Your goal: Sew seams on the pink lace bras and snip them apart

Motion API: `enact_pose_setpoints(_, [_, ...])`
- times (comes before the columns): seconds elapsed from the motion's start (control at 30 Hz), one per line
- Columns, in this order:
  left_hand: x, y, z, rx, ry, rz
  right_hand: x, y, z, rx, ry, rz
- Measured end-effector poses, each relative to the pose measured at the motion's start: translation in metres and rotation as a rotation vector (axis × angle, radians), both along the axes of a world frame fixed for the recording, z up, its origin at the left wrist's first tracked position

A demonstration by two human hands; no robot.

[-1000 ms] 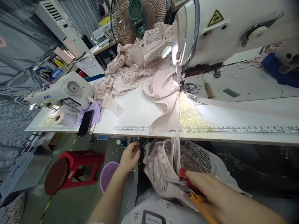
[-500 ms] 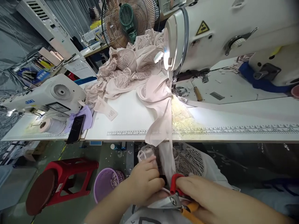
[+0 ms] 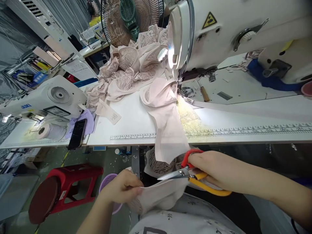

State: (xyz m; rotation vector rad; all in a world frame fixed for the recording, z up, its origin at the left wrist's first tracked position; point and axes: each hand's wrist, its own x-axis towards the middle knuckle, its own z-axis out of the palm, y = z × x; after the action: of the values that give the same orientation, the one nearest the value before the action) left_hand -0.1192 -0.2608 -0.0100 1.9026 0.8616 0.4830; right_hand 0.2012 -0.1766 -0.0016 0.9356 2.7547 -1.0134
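Below the table edge, my left hand (image 3: 123,186) pinches a pale pink fabric piece (image 3: 162,194), which stretches across to the right. My right hand (image 3: 207,167) grips scissors (image 3: 179,174) with red and orange handles; their blades point left along the upper edge of that fabric. Some of the fabric also seems to lie at my right hand, but its grip there is partly hidden. A pale pink bra (image 3: 162,107) lies under the head of the sewing machine (image 3: 180,39), its wing draping over the table's front edge. More lace (image 3: 159,162) hangs beneath it.
A heap of pink lace bras (image 3: 129,68) lies behind, near a fan (image 3: 133,19). To the left are another sewing machine (image 3: 53,97), a thread cone (image 3: 50,131) and a phone (image 3: 77,133). A red stool (image 3: 70,185) and purple basket (image 3: 107,178) stand below.
My hands have moved apart and up, drawing the fabric taut between them. The scissors have come up into clear view, and the hanging bra wing has spread wider.
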Motion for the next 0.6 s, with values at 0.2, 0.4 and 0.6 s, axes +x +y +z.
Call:
enact_pose_setpoints(0.2, [-0.018, 0.007, -0.021, -0.107, 0.286, 0.166, -0.001, -0.01, -0.019, 0.16, 0.157, -0.049])
enact_pose_setpoints(0.4, [0.022, 0.015, -0.024, 0.039, 0.523, 0.041, -0.016, -0.028, 0.001, -0.054, 0.166, 0.02])
enact_pose_setpoints(0.6, [0.089, 0.016, -0.015, 0.03, 0.238, 0.005, -0.019, -0.026, 0.011, -0.132, 0.093, -0.005])
